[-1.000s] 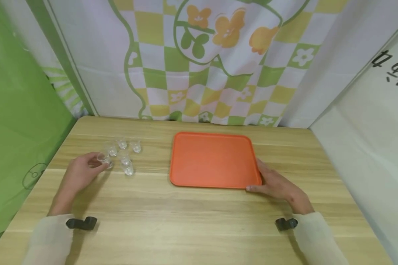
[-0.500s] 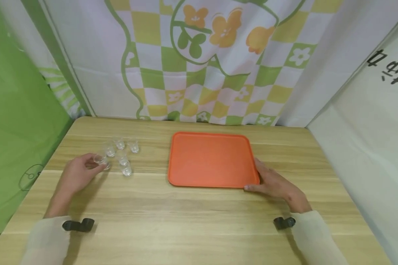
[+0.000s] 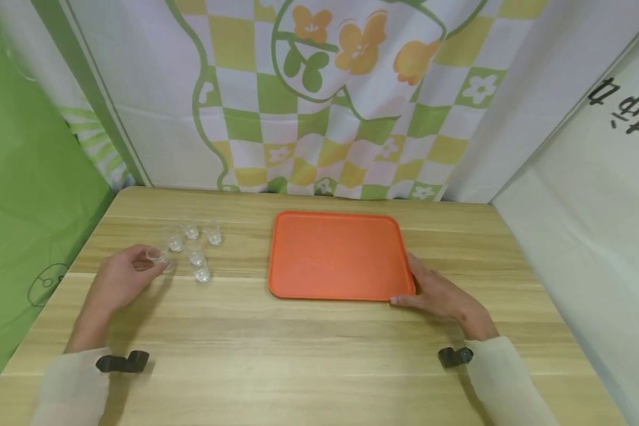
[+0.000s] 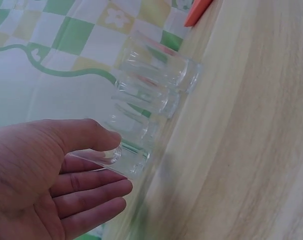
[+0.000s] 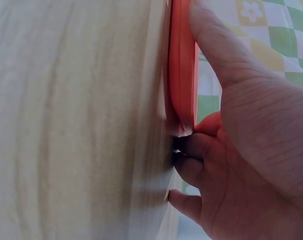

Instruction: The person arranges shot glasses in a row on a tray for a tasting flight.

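Note:
In the head view, my left hand [image 3: 125, 277] pinches a small clear shot glass [image 3: 157, 255] between thumb and fingers, at the left of the group. The left wrist view shows the thumb laid over this glass [image 4: 110, 155], the other fingers stretched out below it. Several similar shot glasses [image 3: 201, 271] stand upright just to its right and behind. My right hand [image 3: 441, 294] grips the near right corner of an orange rectangular tray [image 3: 341, 254]. Its thumb lies along the tray's edge [image 5: 183, 65] in the right wrist view, with fingers bent at the corner.
The wooden table [image 3: 298, 361] carries the glasses and the tray. A checked, flowered curtain [image 3: 330, 118] hangs behind its far edge. A green sheet [image 3: 26, 177] borders the left side, and a white panel with black writing [image 3: 591, 171] stands on the right.
The left hand and its glass have shifted very slightly left. My right hand keeps its hold on the tray corner, and the head view has turned a little.

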`<action>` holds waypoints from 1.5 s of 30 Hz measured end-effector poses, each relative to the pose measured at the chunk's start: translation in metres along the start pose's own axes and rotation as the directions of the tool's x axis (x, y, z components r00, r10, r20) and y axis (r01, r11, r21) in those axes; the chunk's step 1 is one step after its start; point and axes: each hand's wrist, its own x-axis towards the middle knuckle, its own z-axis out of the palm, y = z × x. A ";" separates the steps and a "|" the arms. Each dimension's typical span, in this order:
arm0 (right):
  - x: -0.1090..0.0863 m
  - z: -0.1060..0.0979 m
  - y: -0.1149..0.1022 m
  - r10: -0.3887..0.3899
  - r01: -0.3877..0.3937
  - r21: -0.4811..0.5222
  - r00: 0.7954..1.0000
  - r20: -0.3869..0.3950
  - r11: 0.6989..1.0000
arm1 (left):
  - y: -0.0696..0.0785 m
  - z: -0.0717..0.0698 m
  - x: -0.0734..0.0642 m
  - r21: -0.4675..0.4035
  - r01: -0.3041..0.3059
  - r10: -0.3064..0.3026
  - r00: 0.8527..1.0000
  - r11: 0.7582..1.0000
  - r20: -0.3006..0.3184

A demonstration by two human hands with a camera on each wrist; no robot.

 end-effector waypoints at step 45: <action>0.000 0.003 0.001 -0.025 0.025 0.018 1.000 -0.017 1.000 | 0.117 0.009 0.003 -0.110 -0.275 0.253 0.951 0.955 -0.175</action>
